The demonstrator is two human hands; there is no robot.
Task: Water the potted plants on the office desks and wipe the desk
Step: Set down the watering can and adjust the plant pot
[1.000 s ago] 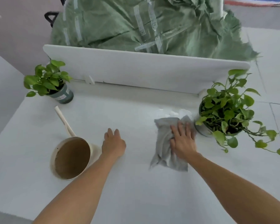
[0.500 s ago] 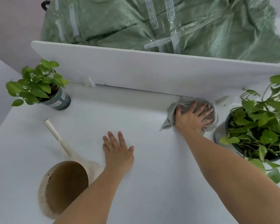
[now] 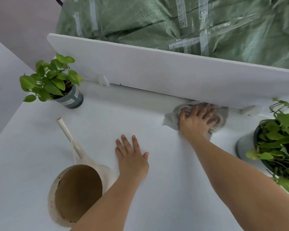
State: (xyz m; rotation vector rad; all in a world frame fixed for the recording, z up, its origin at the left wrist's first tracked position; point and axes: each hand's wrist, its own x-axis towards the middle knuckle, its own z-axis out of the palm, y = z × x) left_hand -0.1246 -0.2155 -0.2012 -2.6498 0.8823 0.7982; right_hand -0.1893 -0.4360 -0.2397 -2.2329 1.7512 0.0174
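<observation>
At the back of the desk (image 3: pixel 173 189), your right hand (image 3: pixel 195 121) presses the cloth (image 3: pixel 171 118), fingers spread; your left hand (image 3: pixel 132 157) lies flat. The watering can (image 3: pixel 77 185) stands parked, so watering seems done; wiping looks unfinished.

desk (image 3: pixel 157 189): white
divider (image 3: pixel 157 77): white
cloth (image 3: pixel 172 116): grey
watering can (image 3: pixel 77 184): cream, brown inside
small pot (image 3: pixel 72 100): grey-green, pale label
leaves (image 3: pixel 48 79): bright green
big bag (image 3: pixel 140 19): green, clear tape strips

Left hand (image 3: pixel 132 157) lies flat, palm down, on the middle of the desk (image 3: pixel 165 197). Right arm (image 3: pixel 232 172) stretches forward; right hand (image 3: pixel 197 121) presses down, fingers spread, at the far edge.
</observation>
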